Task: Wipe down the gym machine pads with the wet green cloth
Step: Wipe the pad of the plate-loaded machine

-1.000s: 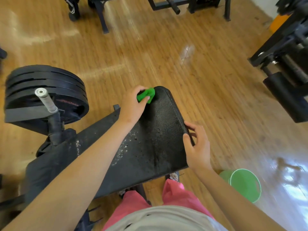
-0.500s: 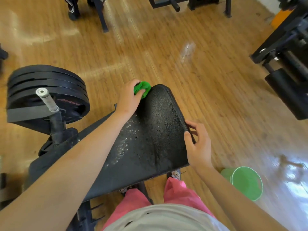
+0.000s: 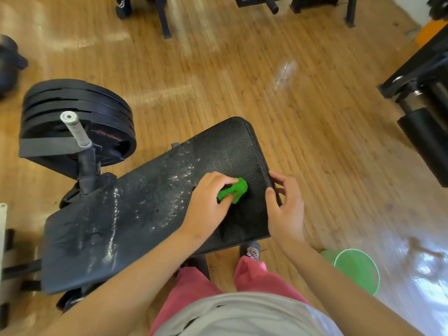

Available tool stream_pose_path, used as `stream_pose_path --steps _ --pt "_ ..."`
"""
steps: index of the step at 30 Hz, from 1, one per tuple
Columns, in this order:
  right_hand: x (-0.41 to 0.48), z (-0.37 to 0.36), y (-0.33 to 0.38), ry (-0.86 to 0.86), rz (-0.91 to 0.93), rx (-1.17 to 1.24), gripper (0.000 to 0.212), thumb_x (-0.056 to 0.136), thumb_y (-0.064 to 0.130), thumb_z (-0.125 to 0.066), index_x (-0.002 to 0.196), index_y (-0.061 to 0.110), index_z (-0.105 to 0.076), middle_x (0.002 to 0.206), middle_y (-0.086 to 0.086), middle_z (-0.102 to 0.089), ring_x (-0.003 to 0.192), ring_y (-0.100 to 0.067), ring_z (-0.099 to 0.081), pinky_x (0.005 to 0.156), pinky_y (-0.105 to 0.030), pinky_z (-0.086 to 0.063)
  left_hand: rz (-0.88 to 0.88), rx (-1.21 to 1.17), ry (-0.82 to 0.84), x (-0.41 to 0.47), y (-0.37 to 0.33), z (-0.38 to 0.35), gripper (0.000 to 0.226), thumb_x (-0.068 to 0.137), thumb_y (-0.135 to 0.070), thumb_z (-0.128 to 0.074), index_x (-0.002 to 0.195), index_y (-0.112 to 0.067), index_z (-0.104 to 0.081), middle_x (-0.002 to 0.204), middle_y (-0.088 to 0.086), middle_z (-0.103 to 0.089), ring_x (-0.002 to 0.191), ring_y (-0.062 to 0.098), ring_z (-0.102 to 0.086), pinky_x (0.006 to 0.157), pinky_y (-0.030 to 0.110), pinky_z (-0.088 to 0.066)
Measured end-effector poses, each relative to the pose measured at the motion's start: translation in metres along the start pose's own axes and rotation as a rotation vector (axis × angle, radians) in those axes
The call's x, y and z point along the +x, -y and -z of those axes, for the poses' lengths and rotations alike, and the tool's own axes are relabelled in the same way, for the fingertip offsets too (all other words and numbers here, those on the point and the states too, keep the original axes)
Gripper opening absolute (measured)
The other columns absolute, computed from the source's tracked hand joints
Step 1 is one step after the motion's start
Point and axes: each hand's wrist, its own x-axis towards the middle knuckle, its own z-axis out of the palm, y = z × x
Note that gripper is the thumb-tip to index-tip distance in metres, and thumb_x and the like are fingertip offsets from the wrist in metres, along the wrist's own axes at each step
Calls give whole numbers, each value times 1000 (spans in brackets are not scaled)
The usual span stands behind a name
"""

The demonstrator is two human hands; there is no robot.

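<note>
Cloth point(image 3: 234, 190) bunched under left fingers point(image 3: 219, 181).

place: gym | evidence: weight plates point(image 3: 77, 110), padded machine bench point(image 3: 150, 204), wood floor point(image 3: 242, 76)

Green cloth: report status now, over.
Left grip holds green cloth pressed on black pad, near its right edge. Right grip holds pad's right edge. Green bucket on floor, off the pad.

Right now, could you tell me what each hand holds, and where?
Left hand grips the green cloth by its near end; right hand pinches the pad edge.
</note>
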Motion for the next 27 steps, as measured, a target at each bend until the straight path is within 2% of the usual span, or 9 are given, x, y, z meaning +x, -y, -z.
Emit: stream_pose_path --steps 3,6,8,13,18,21,24,27 --pt "1 1 1 22 2 -7 30 88 22 -49 117 30 -56 115 6 -58 111 -7 -54 95 -27 -47 13 39 -9 29 8 7 29 78 -3 -74 105 -9 -66 100 3 -63 98 16 -54 88 23 -41" --pt "1 2 0 30 -3 6 30 88 24 -49 117 30 -55 116 5 -58 111 -8 -54 96 -30 -47 92 41 -122 53 11 9 25 80 -7 -73 104 -12 -68 100 -1 -64 100 15 -52 87 10 -33" --pt "1 2 1 34 -3 15 30 88 24 -49 118 30 -54 115 8 -57 111 -9 -54 96 -34 -47 125 43 -173 56 9 6 24 80 -7 -73 103 -13 -68 99 -3 -64 99 14 -52 85 7 -32" --pt "1 3 0 61 18 4 31 88 24 -48 118 28 -51 114 10 -52 110 -10 -51 97 -37 -46 149 -2 -179 10 -17 -10 26 80 -9 -74 104 -17 -67 98 -9 -63 97 11 -55 84 18 -41" --pt "4 3 -3 80 47 9 32 87 23 -48 119 25 -48 114 3 -51 110 -15 -50 97 -35 -43 178 -59 -163 -63 -35 -26 24 76 -14 -71 100 -17 -69 94 -13 -61 92 7 -54 81 18 -42" --pt "5 3 -4 97 48 16 33 87 23 -48 120 23 -47 117 0 -50 112 -17 -49 100 -36 -42 168 -37 -162 -77 -32 -27 24 76 -14 -70 100 -15 -69 96 -12 -62 93 8 -54 83 18 -42" --pt "6 3 -5 117 36 11 36 87 24 -48 123 17 -49 120 0 -49 114 -14 -48 102 -35 -40 262 -3 -263 -68 -20 -22 24 77 -6 -72 99 -15 -69 95 -11 -62 92 10 -55 83 17 -41" --pt "5 4 -4 121 35 22 34 87 25 -48 121 22 -47 120 0 -49 114 -13 -48 103 -34 -40 347 17 -368 -62 -16 -22 26 77 -2 -74 98 -17 -69 93 -13 -61 92 9 -55 82 17 -41"
